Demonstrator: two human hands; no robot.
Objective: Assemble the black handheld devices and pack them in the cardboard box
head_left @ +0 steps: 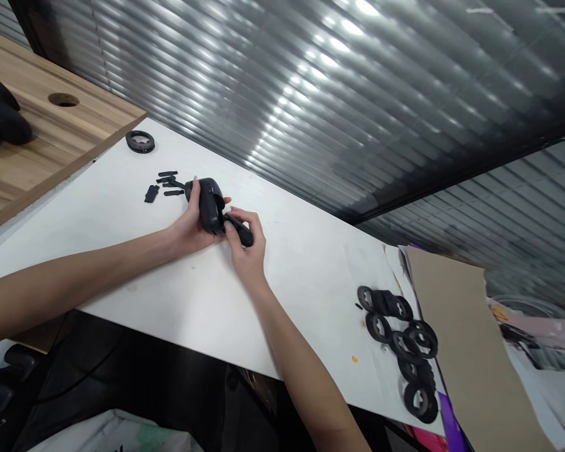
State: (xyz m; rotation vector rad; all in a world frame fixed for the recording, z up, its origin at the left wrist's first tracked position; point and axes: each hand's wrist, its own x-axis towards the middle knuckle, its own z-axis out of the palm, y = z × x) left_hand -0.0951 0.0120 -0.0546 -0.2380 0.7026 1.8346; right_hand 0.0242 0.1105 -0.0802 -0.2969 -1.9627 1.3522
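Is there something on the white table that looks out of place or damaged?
A small orange scrap lies on the white table beside the black rings; its bright colour stands out among dark parts. One lone ring sits near the far-left corner, apart from that cluster. No clear spill or damage shows.

The left hand (193, 221) and right hand (248, 242) are bare, with slim fingers; the slender left forearm (85, 273) and right forearm (301, 364) are uncovered too. Nearest, left of centre, white cloth (98, 436) with a blurry green patch (153, 437) looks like clothing.
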